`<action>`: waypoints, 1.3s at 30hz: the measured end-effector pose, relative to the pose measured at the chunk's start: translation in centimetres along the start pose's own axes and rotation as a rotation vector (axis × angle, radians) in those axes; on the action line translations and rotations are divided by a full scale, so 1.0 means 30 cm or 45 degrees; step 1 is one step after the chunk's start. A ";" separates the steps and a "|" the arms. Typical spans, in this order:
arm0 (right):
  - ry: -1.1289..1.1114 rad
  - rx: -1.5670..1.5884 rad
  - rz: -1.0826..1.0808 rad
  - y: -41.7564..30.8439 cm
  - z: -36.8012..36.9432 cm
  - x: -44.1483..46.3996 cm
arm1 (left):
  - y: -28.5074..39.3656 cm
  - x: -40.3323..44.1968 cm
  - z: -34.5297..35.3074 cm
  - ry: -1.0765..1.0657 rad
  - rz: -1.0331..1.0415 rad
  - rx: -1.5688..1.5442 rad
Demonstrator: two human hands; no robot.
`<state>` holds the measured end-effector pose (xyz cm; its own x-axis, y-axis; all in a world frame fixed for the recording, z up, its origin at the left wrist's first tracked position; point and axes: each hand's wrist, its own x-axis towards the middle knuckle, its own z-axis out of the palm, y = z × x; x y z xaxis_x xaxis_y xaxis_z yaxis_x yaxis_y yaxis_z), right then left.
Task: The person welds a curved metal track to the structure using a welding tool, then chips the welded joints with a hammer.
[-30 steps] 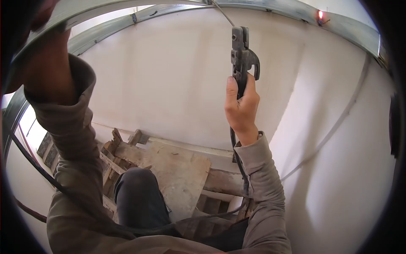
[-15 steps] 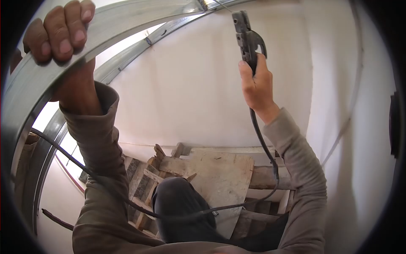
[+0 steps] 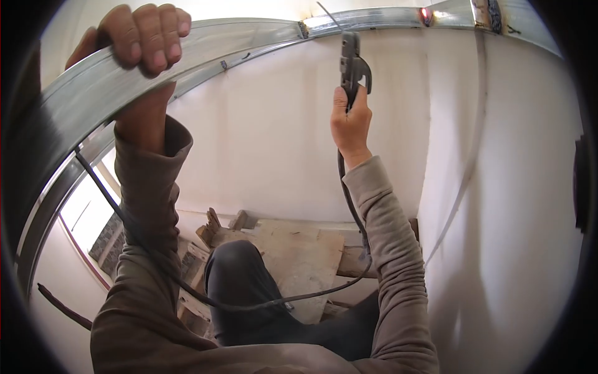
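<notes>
My left hand [image 3: 146, 37] is closed over the upper edge of a galvanized metal beam [image 3: 218, 47], fingers hooked across its face. In my right hand [image 3: 352, 124] is a black welding electrode holder [image 3: 349, 62], held upright. A thin electrode [image 3: 329, 17] sticks out from its jaws, pointing up and to the left. Its tip lies in front of the beam's upper part in view; whether it touches cannot be seen. Farther right on the metal, a spot [image 3: 426, 16] glows red. The holder's black cable [image 3: 249, 306] hangs in a loop across my lap and rises at left.
Below my legs are a wooden board [image 3: 296, 249] and rough timber pieces [image 3: 212, 227]. A pale wall [image 3: 280, 143] stands ahead, with another wall [image 3: 517, 187] at right. Dark weld marks [image 3: 494, 15] show on the metal at upper right.
The view has shifted, bringing the glowing spot and more metal into sight at upper right. My right hand and holder appear farther left; my left hand still grips the beam.
</notes>
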<state>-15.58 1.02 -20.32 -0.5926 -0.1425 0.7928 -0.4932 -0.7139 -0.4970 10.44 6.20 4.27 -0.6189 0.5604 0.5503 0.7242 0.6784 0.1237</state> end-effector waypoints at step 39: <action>-0.326 -0.074 0.167 0.042 -0.120 -0.019 | -0.052 -0.035 0.031 0.171 0.165 -0.003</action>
<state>-18.16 2.66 -22.68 -0.4772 -0.4044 0.7802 -0.4630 -0.6389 -0.6143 9.68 4.98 2.73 -0.4743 0.5748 0.6668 0.7963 0.6031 0.0465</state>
